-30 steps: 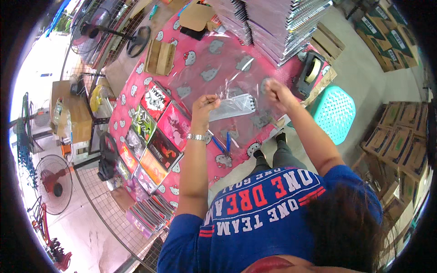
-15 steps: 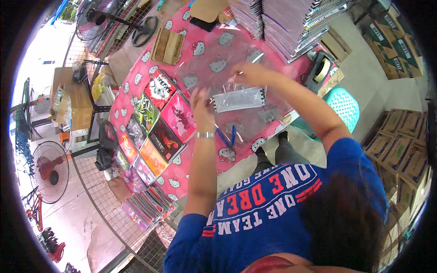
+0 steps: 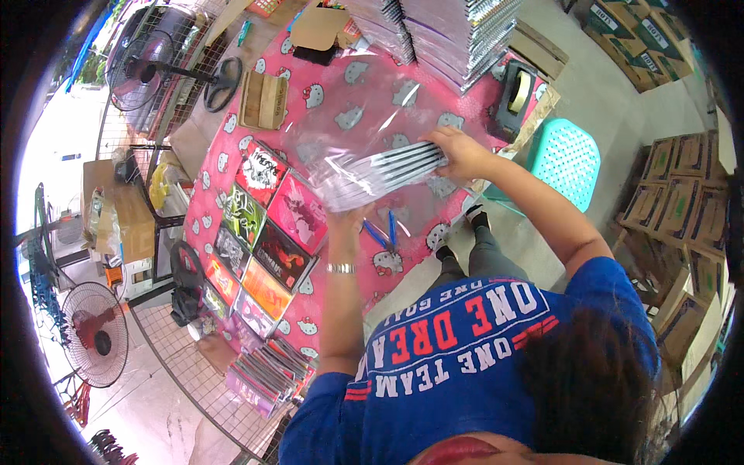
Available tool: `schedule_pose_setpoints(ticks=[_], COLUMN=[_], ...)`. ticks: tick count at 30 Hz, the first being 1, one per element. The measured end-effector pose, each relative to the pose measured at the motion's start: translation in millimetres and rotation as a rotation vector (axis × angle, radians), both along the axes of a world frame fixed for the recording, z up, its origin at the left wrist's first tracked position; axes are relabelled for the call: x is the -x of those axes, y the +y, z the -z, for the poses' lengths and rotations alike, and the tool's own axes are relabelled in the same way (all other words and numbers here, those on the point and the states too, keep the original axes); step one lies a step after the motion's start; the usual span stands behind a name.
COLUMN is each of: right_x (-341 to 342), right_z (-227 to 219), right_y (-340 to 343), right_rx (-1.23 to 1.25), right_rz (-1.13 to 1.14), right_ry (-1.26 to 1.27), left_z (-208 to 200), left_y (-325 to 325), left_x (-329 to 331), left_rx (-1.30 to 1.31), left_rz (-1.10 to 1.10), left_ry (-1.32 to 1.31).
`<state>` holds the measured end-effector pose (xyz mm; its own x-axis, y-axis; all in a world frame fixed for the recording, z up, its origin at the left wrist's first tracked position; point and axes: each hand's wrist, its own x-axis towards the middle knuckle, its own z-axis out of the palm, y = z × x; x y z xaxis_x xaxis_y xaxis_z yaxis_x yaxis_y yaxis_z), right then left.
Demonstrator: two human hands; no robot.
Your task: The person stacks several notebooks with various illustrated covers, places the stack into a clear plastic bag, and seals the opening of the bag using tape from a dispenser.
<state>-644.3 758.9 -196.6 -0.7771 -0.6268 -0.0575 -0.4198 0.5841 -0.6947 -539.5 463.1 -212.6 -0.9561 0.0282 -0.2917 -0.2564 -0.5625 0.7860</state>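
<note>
A stack of thin spiral notebooks (image 3: 387,175), tilted so its striped edges face me, is held above the table with clear plastic film (image 3: 329,172) about its left part. My right hand (image 3: 457,153) grips the right end, fingers over the top. My left hand (image 3: 349,225) is closed at the lower left end; its fingers are partly hidden by the stack and film. More clear plastic sheet (image 3: 372,97) spreads over the table beyond. Near my left hand, a blue-handled pair of scissors (image 3: 382,232) lies on the pink cloth.
Colourful notebooks (image 3: 279,252) lie in rows at the left of the pink-covered table (image 3: 306,329). Tall notebook stacks (image 3: 449,39) stand at the back. A tape dispenser (image 3: 513,101) sits by the right edge, a green stool (image 3: 564,164) beyond. A wooden block (image 3: 263,101) lies at the far left.
The notebook stack has been lifted and tilted, its edges now turned towards me. My right hand has moved onto its right end, and my left hand has shifted down to its lower left end.
</note>
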Motion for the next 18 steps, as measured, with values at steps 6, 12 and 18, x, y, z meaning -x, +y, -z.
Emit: schedule_pose_setpoints(ticks=[6, 12, 18], right_x=[-18, 1, -16], right_z=[-6, -84, -45], right_y=[-26, -22, 18], right_rx=[0.517, 0.464, 0.391], right_rz=[0.065, 0.144, 0.289], right_ry=[0.055, 0.286, -0.25], left_z=[-22, -84, -37], left_y=[3, 33, -1], left_x=[23, 44, 5], left_rx=[0.616, 1.049, 0.484], left_rz=[0.047, -0.231, -0.469], left_ry=[0.1, 0.284, 0.21])
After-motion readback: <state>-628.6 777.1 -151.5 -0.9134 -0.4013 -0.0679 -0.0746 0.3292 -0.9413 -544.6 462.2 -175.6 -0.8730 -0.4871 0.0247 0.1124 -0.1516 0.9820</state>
